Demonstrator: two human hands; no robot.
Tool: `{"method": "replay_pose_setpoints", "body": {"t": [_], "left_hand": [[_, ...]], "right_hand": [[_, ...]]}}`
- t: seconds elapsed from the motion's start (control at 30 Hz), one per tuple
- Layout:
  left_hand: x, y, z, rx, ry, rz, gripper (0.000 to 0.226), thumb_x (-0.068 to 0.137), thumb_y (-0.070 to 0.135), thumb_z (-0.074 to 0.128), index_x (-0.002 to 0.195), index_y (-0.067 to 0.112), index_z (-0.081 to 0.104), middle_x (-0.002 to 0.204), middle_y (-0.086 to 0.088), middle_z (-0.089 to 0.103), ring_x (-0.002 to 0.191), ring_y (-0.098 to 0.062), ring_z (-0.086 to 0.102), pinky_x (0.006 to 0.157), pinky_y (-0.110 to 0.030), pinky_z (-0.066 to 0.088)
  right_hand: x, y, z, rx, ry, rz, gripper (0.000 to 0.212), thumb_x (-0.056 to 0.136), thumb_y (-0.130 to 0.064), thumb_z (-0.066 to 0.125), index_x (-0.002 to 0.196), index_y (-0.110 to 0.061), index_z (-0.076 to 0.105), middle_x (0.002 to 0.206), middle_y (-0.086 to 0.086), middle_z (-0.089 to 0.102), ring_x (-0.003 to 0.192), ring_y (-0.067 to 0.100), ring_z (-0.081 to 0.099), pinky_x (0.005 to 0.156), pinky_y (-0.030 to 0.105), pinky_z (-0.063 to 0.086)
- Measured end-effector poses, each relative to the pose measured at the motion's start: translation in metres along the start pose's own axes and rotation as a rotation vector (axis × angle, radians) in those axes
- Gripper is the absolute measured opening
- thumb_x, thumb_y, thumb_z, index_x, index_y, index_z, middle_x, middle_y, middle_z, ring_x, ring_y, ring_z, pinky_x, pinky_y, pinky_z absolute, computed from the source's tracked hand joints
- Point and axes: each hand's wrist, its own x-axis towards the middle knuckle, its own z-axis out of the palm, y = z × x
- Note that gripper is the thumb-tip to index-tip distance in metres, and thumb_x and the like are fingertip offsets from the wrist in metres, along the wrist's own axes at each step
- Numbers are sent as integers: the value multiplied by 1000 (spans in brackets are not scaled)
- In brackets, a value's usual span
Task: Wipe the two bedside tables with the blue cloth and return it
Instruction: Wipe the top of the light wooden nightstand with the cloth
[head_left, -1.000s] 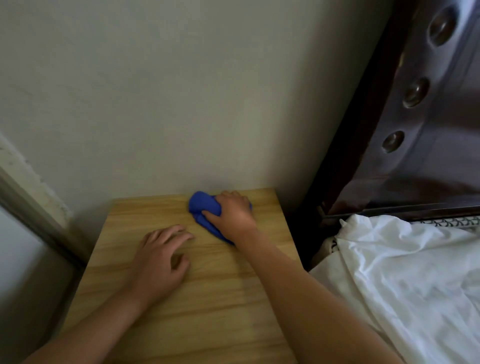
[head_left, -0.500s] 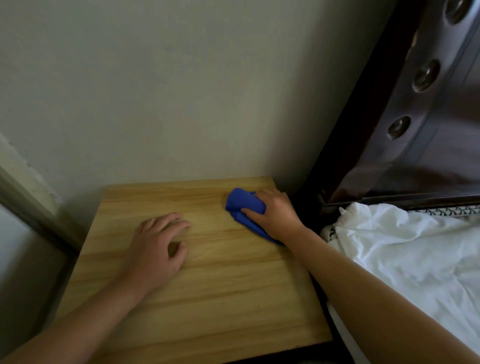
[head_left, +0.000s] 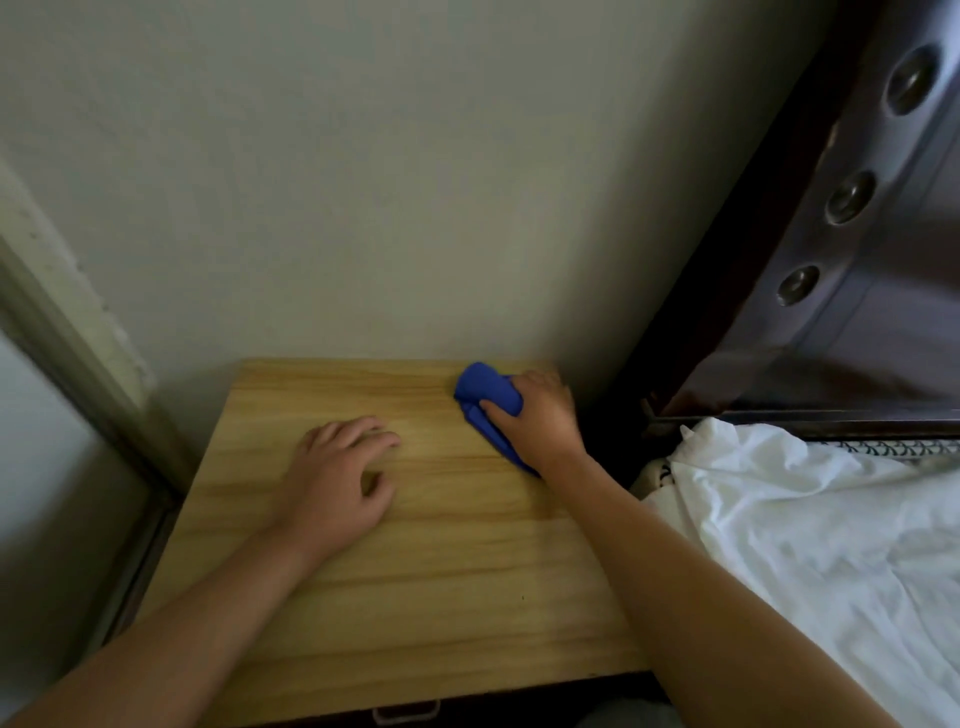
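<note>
A light wooden bedside table (head_left: 441, 571) stands against the wall. The blue cloth (head_left: 485, 396) lies bunched on its far right corner. My right hand (head_left: 540, 415) grips the cloth, thumb over its top, and presses it onto the wood. Part of the cloth is hidden under the palm. My left hand (head_left: 337, 480) rests on the tabletop left of centre, fingers loosely bent and holding nothing.
A dark studded headboard (head_left: 857, 234) rises at the right, with white bedding (head_left: 805, 530) below it beside the table. A plain wall (head_left: 389, 182) backs the table. A door or window frame (head_left: 67, 338) runs down the left. A drawer handle (head_left: 405, 711) shows at the table's front.
My right hand has slid the blue cloth from the back middle of the table to its far right corner. The left hand has stayed in place on the wood.
</note>
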Motion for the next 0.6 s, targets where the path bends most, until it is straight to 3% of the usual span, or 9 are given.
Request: {"method": "replay_pose_setpoints", "body": {"t": [0.2, 0.3, 0.43, 0.53, 0.6], "left_hand": [[-9, 9, -14, 13, -41, 19, 50, 83, 39, 51, 129, 27, 66, 140, 2, 58, 128, -24, 53, 108, -47, 40], [-31, -1, -27, 85, -58, 18, 56, 87, 37, 49, 141, 23, 54, 149, -1, 49, 139, -24, 44, 111, -50, 38], [-80, -48, -55, 151, -53, -56, 55, 90, 45, 37, 138, 25, 58, 148, 2, 49, 137, -21, 45, 113, -49, 38], [-96, -64, -64, 87, -36, -119, 56, 92, 45, 37, 141, 24, 56, 149, 2, 48, 139, -19, 42, 115, -45, 38], [-95, -65, -60, 62, -14, -125, 53, 91, 42, 45, 139, 22, 58, 147, 1, 49, 138, -19, 42, 116, -42, 37]], "right_hand": [[-42, -23, 5, -8, -46, -7, 35, 94, -54, 62, 104, -22, 72, 98, -3, 69, 94, 20, 60, 90, 41, 46], [-41, -15, -3, 10, -71, -37, 33, 94, -54, 63, 104, -24, 72, 97, -5, 68, 91, 17, 59, 87, 39, 48], [-25, -3, -9, -2, 17, 29, 30, 93, -53, 65, 94, -25, 73, 88, -3, 72, 82, 21, 64, 75, 37, 46], [-6, -12, 4, -83, 11, 39, 33, 95, -52, 61, 89, -22, 71, 86, 2, 70, 83, 27, 65, 76, 41, 50], [4, -27, 19, -89, 10, 23, 33, 96, -52, 60, 97, -21, 73, 92, 4, 70, 90, 30, 65, 80, 42, 49]]}}
